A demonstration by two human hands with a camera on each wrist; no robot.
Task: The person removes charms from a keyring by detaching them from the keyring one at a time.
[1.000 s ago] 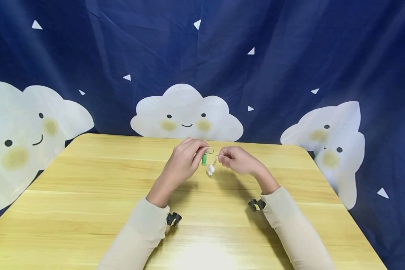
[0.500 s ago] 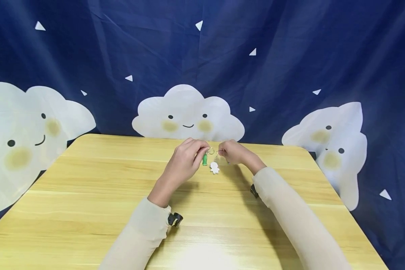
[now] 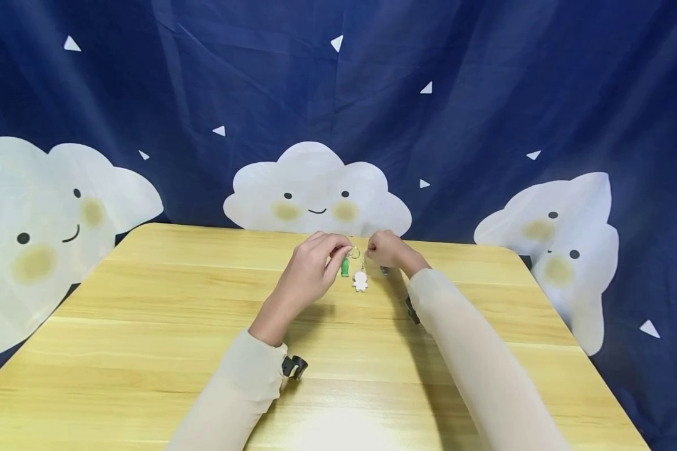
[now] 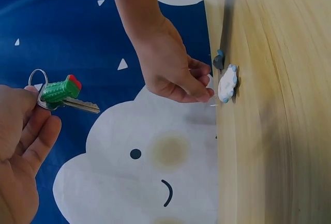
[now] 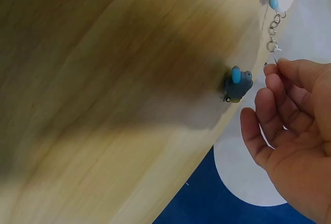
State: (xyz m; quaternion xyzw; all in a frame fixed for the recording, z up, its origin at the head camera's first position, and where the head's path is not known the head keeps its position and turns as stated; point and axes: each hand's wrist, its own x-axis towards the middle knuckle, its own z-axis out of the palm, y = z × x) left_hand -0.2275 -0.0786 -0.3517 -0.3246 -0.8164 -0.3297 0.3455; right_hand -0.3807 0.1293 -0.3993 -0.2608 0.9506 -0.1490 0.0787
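Left of centre, my left hand (image 3: 311,266) pinches a metal key ring (image 4: 32,75) between thumb and fingers. From that ring hang a green charm (image 4: 58,92) with a red tip and a silver key (image 4: 85,105). My right hand (image 3: 390,250) pinches the end ring of a keychain whose short chain (image 5: 272,30) runs to a flat white figure (image 3: 360,281) with light blue spots. Whether this figure touches the table I cannot tell. Beneath the right hand is a small grey-blue charm (image 5: 239,84) with a bright blue part, apart from the fingers.
The pale wooden table (image 3: 338,363) spreads out below both hands. Behind its far edge hangs a dark blue curtain (image 3: 271,81) printed with white clouds and small triangles. Each wrist wears a black camera mount (image 3: 295,367).
My right hand has turned and moved slightly away from me, and the white figure has swung round to face flat. The grey-blue charm has come into sight. The left hand stays nearly still.
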